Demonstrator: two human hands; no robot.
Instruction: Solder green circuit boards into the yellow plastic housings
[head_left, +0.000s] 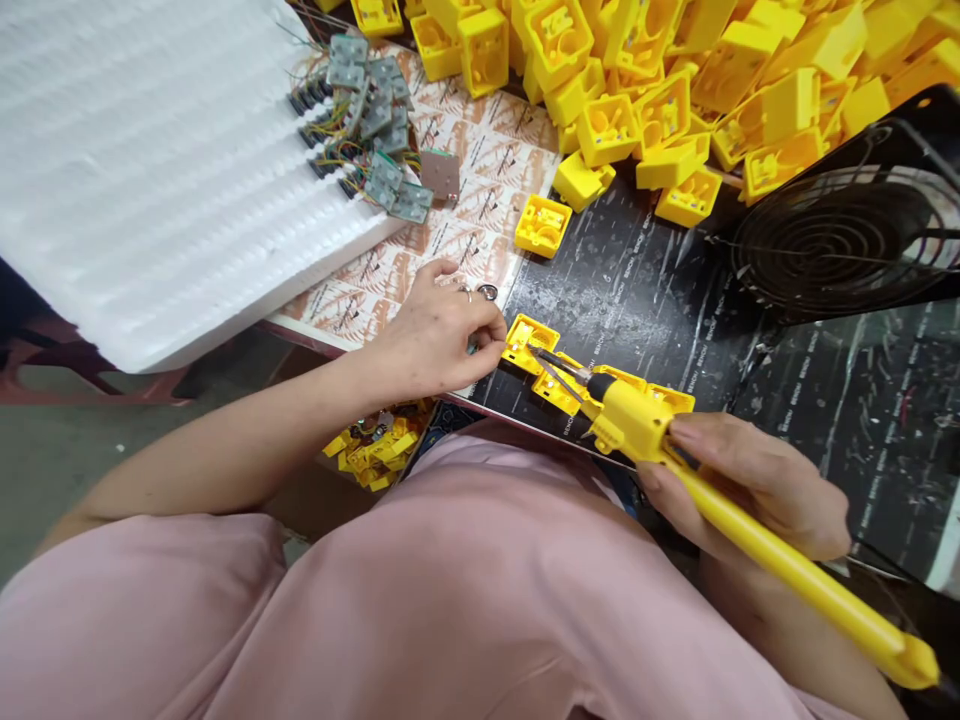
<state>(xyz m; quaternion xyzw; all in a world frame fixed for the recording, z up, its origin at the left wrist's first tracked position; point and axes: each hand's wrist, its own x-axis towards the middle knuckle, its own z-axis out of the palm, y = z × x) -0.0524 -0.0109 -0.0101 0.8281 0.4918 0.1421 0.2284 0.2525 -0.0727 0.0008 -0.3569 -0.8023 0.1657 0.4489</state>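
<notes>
- Your right hand point(750, 480): grip closed round the light, stiff yellow plastic soldering iron point(637, 425), held by its barrel, tip over the housing at the counter's near edge.
- Your left hand point(435, 335): grip curled, fingertips beside the square yellow plastic housing point(530, 343); hold cannot be told.

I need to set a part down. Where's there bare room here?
The black printed mat is open between the yellow plastic housing pile and the wire fan guard. A narrower patch of patterned paper lies between the grey circuit modules and the loose housing. It is crowded at the pile and around the right hand.
</notes>
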